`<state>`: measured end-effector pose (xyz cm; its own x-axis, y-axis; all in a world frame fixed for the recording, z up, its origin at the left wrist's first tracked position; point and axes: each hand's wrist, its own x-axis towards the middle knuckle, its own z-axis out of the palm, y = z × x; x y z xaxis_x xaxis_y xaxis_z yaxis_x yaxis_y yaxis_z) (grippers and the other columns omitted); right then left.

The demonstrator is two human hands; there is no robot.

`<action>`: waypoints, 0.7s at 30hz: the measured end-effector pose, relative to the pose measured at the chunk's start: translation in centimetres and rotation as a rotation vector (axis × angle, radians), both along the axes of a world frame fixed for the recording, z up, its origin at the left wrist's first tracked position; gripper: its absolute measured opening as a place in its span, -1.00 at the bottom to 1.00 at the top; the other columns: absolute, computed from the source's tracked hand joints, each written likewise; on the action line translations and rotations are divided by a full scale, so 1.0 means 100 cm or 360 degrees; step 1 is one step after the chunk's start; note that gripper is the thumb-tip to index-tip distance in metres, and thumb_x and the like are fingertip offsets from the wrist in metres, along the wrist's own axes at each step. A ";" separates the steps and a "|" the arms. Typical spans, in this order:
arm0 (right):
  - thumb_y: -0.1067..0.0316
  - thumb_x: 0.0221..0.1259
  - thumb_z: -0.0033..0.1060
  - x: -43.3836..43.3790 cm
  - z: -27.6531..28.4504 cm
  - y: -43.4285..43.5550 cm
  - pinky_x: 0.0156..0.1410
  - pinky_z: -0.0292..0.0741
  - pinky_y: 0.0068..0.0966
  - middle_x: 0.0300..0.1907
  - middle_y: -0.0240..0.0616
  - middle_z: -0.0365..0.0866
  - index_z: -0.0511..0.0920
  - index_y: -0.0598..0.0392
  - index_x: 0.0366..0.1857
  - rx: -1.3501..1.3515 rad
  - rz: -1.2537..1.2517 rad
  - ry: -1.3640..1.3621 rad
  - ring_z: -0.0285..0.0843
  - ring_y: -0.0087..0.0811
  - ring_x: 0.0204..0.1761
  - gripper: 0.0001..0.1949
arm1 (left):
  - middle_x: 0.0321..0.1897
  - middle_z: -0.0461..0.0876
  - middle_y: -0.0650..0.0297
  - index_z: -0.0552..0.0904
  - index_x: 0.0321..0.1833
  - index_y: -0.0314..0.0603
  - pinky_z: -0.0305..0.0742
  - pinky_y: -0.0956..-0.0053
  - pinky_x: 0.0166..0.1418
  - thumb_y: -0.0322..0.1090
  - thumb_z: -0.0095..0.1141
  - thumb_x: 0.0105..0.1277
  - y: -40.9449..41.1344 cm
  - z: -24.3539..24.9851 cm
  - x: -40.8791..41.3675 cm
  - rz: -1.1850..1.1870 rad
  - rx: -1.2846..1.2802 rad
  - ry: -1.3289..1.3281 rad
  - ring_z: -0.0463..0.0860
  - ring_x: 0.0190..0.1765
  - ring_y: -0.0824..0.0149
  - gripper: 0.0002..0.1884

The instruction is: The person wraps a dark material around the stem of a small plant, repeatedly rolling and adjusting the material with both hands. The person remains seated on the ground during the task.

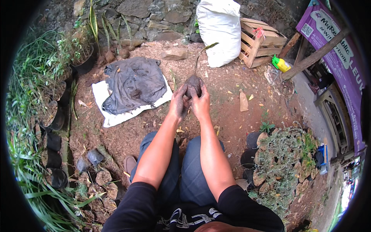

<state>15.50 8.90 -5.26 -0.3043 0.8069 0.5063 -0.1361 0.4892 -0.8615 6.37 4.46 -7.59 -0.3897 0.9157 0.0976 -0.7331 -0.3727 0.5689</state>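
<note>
Both my hands are cupped around a dark ball of soil (pixel 192 82), from whose top a single long, narrow leaf (pixel 198 59) rises and bends to the right. My left hand (pixel 178 102) presses its left side and my right hand (pixel 201 101) its right; soil darkens the fingers of both. To the left, a dirty black plastic sheet (pixel 136 82) lies over a white sack (pixel 116 117) on the ground, with loose soil on it. Several similar soil balls with upright leaves (pixel 109 56) stand by the stone wall.
A full white sack (pixel 219 34) leans beside a wooden crate (pixel 262 43). Right of them lies a yellow spray bottle (pixel 281 63) near a slanting wooden post (pixel 314 55). Potted plants line the left (pixel 55 116); bagged seedlings (pixel 275 162) stand at right. A stone (pixel 174 54) lies ahead.
</note>
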 end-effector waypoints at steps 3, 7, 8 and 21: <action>0.23 0.42 0.33 -0.001 0.000 -0.001 0.28 0.55 -0.37 0.18 0.00 0.68 0.52 0.35 0.30 -0.0147 0.0089 0.0116 0.67 -0.26 0.16 -0.50 | 0.20 0.66 0.19 0.51 0.37 -0.28 0.73 0.36 0.05 -0.25 0.08 0.59 -0.001 0.001 0.002 0.0028 -0.0014 -0.0003 0.73 0.06 0.28 -0.61; 0.25 0.45 0.29 0.000 -0.008 0.010 0.21 0.57 -0.43 0.15 -0.13 0.71 0.57 0.31 0.25 -0.0315 0.0134 0.0231 0.67 -0.39 0.09 -0.58 | 0.21 0.65 0.16 0.48 0.40 -0.30 0.73 0.35 0.05 -0.27 0.08 0.59 0.000 0.002 0.007 0.0027 0.0017 -0.0005 0.73 0.07 0.27 -0.59; 0.25 0.45 0.29 0.001 -0.012 0.014 0.19 0.57 -0.43 0.14 -0.14 0.71 0.58 0.30 0.24 -0.0359 0.0155 0.0291 0.67 -0.40 0.08 -0.58 | 0.21 0.65 0.15 0.47 0.41 -0.30 0.73 0.35 0.05 -0.27 0.08 0.59 0.001 0.002 0.008 0.0023 0.0030 0.0001 0.73 0.07 0.27 -0.58; -0.01 0.57 0.10 0.002 -0.006 0.014 0.20 0.63 -0.36 0.11 -0.16 0.69 0.58 0.16 0.21 -0.1046 0.0334 0.0775 0.69 -0.29 0.09 -0.56 | 0.27 0.59 0.11 0.36 0.48 -0.22 0.69 0.29 0.17 -0.33 0.26 0.46 -0.002 0.000 0.010 0.0110 -0.0042 0.0202 0.66 0.22 0.20 -0.42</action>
<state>15.75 10.27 -5.90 -0.3500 0.9343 0.0670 -0.5980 -0.1679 -0.7837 7.32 4.28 -7.54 -0.4379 0.8901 0.1264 -0.6281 -0.4035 0.6654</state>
